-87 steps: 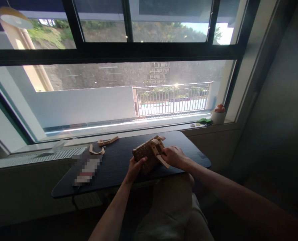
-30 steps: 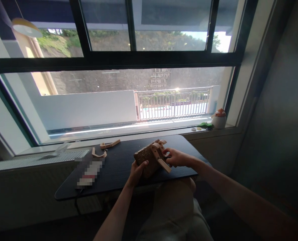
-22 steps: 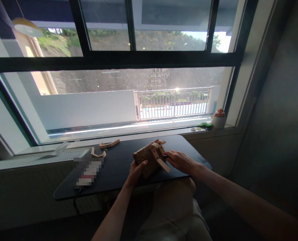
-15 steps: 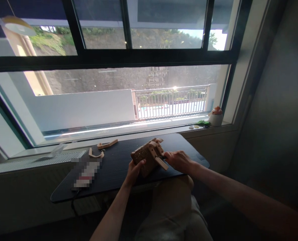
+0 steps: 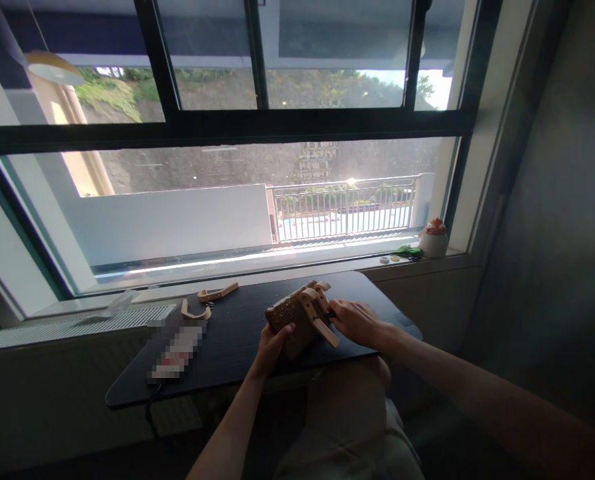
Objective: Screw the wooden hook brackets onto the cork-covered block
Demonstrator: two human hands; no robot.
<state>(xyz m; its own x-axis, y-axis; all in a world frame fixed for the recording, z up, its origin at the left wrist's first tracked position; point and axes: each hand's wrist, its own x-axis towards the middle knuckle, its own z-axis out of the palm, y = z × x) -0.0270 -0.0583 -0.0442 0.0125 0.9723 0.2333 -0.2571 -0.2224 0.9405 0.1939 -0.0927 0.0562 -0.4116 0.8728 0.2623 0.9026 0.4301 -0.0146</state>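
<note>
My left hand [image 5: 271,345] grips a brown, speckled, box-like block [image 5: 297,339] by its near left side, thumb on top. The block is held tilted over the table's front part. Pale curved wooden pieces [image 5: 323,331] sit against its right end, one with a straight arm pointing toward me. My right hand [image 5: 356,323] is closed at that end, beside the wooden pieces. A thin dark tool shows at its fingertips; its exact kind is hidden by the fingers.
On the dark table [image 5: 242,347] lie two more curved wooden pieces [image 5: 196,312], small dark bits, and a blurred-out pale item [image 5: 177,357]. Behind is a window ledge with a white pot [image 5: 433,245] and green leaves [image 5: 408,251]. A radiator [image 5: 77,330] stands left.
The whole view has shifted slightly down and right. My right hand has turned a little at the wooden pieces, and less of the dark tool shows. The left hand keeps its hold.
</note>
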